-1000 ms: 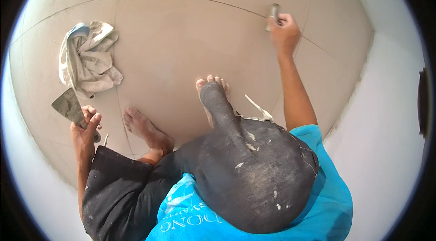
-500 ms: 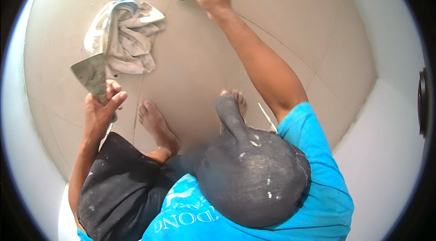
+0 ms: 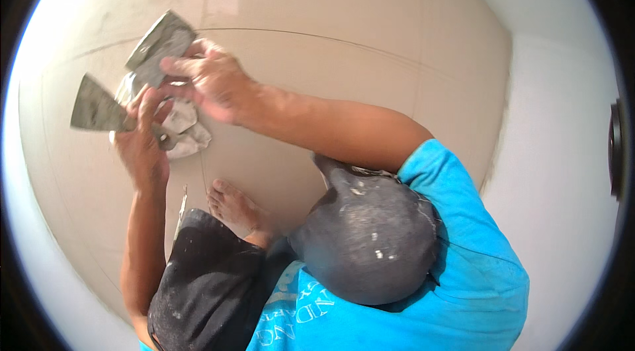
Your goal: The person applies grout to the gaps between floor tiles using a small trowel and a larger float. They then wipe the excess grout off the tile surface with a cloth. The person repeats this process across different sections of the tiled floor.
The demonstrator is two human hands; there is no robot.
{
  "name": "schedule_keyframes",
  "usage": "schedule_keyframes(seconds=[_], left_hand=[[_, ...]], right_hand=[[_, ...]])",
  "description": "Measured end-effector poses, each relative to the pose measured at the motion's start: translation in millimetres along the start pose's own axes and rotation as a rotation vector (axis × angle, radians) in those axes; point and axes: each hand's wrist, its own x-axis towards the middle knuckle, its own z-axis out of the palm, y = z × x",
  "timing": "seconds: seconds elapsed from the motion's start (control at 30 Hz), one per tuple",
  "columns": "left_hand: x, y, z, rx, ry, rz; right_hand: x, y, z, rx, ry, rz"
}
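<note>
Up left: two flat grey metal scraper blades, both smeared with pale dried filler. Broad trapezoid-shaped grey scraper blade [image 3: 96, 109] with its long axis near level, wide edge pointing toward the left rim, narrow end running right into the left hand [image 3: 142, 142]. Left hand clenched around that scraper's handle, thumb up beside the blade's neck; blade thus sticking out left of the grip, handle itself hidden in the fist. Second grey scraper blade [image 3: 161, 42] tilted, long axis running from lower right up to upper left, wide edge toward the top left. Right hand [image 3: 208, 80] grasping it from the lower right, fingers spread over the blade's base, somewhat blurred; handle not visible. Both blades held above the floor, near each other but apart.

Just under both hands: crumpled dirty white cloth [image 3: 177, 129], lying on the beige tiled floor [image 3: 317, 40], partly covered by the fingers. Thin grout lines curving across the tiles. Lower down: bare foot [image 3: 238, 209] flat on the tile, black shorts [image 3: 208, 285], a dusty grey trouser knee [image 3: 367, 238] speckled white, bright blue shirt [image 3: 463, 285]. White wall [image 3: 562, 152] on the right.
</note>
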Motion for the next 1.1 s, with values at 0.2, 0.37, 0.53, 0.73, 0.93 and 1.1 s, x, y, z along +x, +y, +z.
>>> schedule_keyframes(seconds=[0.2,0.37,0.53,0.73,0.93,1.1], left_hand=[[3.5,1.3,25.6,-0.239,-0.050,-0.124],[18.2,-15.4,24.7,-0.330,-0.149,-0.114],[31.8,-12.2,29.3,-0.391,-0.204,-0.146],[37.0,-1.3,29.4,-0.329,-0.155,-0.210],[24.3,-11.8,-19.7,-0.062,-0.044,-0.255],[37.1,-0.5,-48.2,0.098,-0.031,-0.248]], right_hand=[[-15.5,-16.1,2.7,-0.166,0.244,-0.072],[-17.8,-19.6,6.0,-0.305,0.260,-0.173],[-15.3,-32.7,25.9,-0.425,0.284,-0.212],[0.8,-61.6,21.6,-0.647,0.143,-0.144],[-85.3,-193.1,-86.7,-0.726,0.463,-0.561],[-244.0,-305.6,-236.6,-1.290,1.350,-0.539]])
